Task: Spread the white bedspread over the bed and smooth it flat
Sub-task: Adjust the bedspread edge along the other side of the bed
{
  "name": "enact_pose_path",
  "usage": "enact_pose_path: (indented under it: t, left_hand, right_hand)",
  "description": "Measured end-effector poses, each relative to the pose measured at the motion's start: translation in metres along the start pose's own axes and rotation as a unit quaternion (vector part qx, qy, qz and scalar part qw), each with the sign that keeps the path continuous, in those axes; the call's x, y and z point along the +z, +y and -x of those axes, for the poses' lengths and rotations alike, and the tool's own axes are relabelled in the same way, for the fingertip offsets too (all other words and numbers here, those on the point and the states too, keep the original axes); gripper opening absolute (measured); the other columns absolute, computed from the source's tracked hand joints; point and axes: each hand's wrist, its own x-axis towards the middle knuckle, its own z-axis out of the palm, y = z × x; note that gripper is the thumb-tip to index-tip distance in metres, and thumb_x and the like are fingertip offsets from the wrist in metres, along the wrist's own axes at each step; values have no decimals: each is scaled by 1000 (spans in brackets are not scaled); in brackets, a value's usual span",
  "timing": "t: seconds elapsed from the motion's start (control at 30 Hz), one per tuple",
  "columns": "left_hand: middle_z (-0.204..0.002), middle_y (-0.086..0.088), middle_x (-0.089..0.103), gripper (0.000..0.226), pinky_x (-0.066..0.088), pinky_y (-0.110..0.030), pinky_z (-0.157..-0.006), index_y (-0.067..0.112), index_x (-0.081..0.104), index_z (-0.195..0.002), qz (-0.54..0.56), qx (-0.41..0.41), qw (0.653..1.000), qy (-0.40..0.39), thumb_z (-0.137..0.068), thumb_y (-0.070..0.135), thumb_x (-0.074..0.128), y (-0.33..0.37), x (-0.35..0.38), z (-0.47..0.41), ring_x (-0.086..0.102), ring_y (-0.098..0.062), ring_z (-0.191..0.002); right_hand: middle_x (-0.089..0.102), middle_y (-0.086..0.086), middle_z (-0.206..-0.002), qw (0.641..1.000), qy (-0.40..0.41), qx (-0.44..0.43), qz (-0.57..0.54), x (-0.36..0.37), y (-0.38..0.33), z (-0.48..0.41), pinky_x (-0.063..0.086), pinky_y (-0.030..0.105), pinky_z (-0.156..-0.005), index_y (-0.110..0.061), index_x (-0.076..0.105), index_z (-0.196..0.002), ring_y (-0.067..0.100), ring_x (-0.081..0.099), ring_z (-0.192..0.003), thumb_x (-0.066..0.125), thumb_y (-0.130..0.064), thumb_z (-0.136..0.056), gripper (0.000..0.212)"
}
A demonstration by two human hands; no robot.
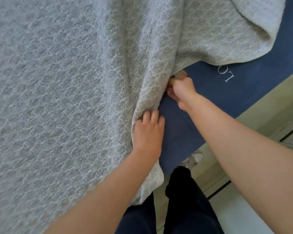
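Observation:
The white bedspread (61, 85), woven with a raised floral pattern, covers most of the bed and fills the left and top of the view. Its edge hangs bunched in long folds along the blue side of the bed (181, 132). My left hand (148, 132) grips a fold at that edge, fingers curled into the cloth. My right hand (181, 91) is closed on the edge a little farther along, its fingertips hidden under the fabric. A turned-back corner of the bedspread (254, 26) lies rumpled at the top right.
The blue bed side carries white lettering (226, 74). A small orange thing (180, 75) peeks out beside my right hand. Pale green floor and a white door or cabinet front (267, 105) run close along the bed. My dark trousers (181, 205) and a light shoe (193, 159) are below.

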Motion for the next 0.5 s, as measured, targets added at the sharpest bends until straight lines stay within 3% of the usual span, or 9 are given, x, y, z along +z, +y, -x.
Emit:
enact_pose_path:
  t: [0.1, 0.23, 0.33, 0.5]
  left_hand:
    - [-128, -5, 39, 75, 45, -34, -76, 17, 30, -135, 68, -111, 990, 47, -72, 27, 69, -12, 4, -2, 46, -25, -107]
    - [-120, -6, 43, 88, 47, -37, -76, 16, 35, -128, 103, -159, 980, 66, -60, 52, 78, -17, 5, -15, 48, -26, -101]
    - [-115, -8, 46, 75, 48, -34, -75, 15, 39, -120, 87, -159, 978, 100, -64, 42, 80, -19, 9, -24, 50, -25, -98]
    - [-87, -8, 53, 42, 45, -33, -65, 11, 53, -98, 51, -130, 970, 200, -63, 16, 77, -6, 20, -35, 51, -25, -77]
  right_hand:
    - [65, 1, -78, 998, -53, 23, 24, 10, -5, -10, 30, 18, -38, -16, 59, -82, 9, 53, -55, 67, -18, -86, 10]
    - [58, 0, -71, 990, -97, 34, 95, 18, -13, -22, 33, 17, -37, -16, 55, -78, 7, 44, -48, 67, -19, -88, 15]
    - [56, 2, -68, 985, -86, -19, 148, 9, -11, -28, 37, 17, -38, -11, 57, -89, 10, 47, -48, 63, -23, -91, 14]
    - [60, 3, -63, 986, 19, -65, 151, -49, 1, -29, 46, 26, -54, -19, 60, -80, 10, 53, -49, 56, -27, -95, 17]
